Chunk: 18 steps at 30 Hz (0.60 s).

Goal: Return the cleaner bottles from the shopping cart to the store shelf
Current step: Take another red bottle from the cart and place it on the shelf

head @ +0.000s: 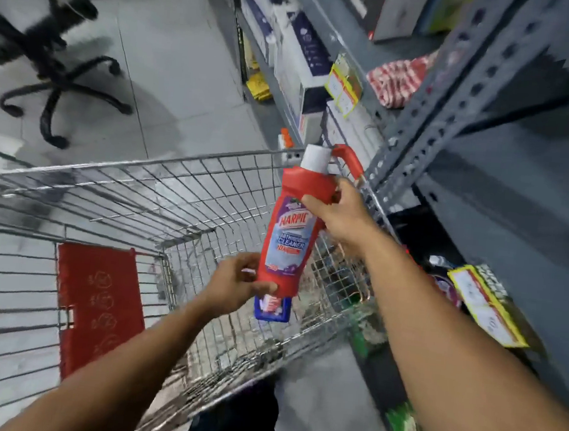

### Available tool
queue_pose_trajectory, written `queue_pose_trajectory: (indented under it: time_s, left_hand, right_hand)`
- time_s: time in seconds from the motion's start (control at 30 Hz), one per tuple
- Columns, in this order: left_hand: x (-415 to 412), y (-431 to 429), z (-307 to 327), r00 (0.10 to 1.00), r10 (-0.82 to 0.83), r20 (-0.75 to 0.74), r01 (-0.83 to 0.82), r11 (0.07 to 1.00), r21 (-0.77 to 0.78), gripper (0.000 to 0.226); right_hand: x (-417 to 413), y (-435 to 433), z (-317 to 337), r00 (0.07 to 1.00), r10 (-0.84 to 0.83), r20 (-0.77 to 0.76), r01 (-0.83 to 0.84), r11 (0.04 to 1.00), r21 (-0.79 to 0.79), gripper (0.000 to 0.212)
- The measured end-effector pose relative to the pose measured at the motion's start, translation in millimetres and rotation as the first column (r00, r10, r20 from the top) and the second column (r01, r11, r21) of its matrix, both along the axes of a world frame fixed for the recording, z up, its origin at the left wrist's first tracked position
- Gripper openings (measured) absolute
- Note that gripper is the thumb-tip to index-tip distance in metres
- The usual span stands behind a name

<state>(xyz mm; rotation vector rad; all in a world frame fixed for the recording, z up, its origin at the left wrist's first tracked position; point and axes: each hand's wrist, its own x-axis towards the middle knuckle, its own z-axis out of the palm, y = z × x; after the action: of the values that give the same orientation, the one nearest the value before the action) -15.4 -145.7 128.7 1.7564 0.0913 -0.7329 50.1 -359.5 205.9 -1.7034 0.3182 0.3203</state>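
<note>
A red Harpic cleaner bottle [290,229] with a white cap is held upright above the wire shopping cart [149,169]. My right hand [339,216] grips its upper body near the neck. My left hand [237,281] holds its base. Just below the left hand a blue bottle [272,308] shows partly; whether the left hand grips it too I cannot tell. The grey metal store shelf [507,173] stands to the right of the cart.
The cart's red child-seat flap [99,309] is at its near end. A black swivel chair [57,85] stands on the tiled floor at upper left. Boxes, a red striped cloth [398,81] and yellow price tags [485,305] fill the shelves.
</note>
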Motion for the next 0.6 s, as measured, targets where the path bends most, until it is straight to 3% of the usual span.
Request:
queue_pose_trajectory:
  time_s: [0.07,0.17,0.27,0.6]
  left_hand:
    - [-9.3,0.5,29.9,0.997,-0.019,0.07,0.021,0.999,-0.027,0.053]
    - [-37.7,-5.9,74.0,0.984,-0.032,0.173,0.043,0.997,-0.062,0.059]
    - [-76.1,-30.2,111.5,0.939,-0.129,0.32,0.161,0.984,-0.073,0.051]
    - [-209.9,-190.2,150.9,0.684,-0.401,0.609,0.546,0.835,-0.063,0.051]
  right_hand:
    - [-23.6,-1.3,39.0,0.991,-0.009,0.134,0.01,1.0,-0.006,0.049]
    - [-77.7,-9.9,96.8,0.951,-0.074,0.3,0.069,0.997,0.028,0.041]
    - [-149.2,-33.2,142.8,0.884,-0.157,0.441,0.158,0.987,0.034,0.043]
    - [-379.1,-138.4,200.7,0.686,-0.385,0.618,0.553,0.828,-0.098,0.059]
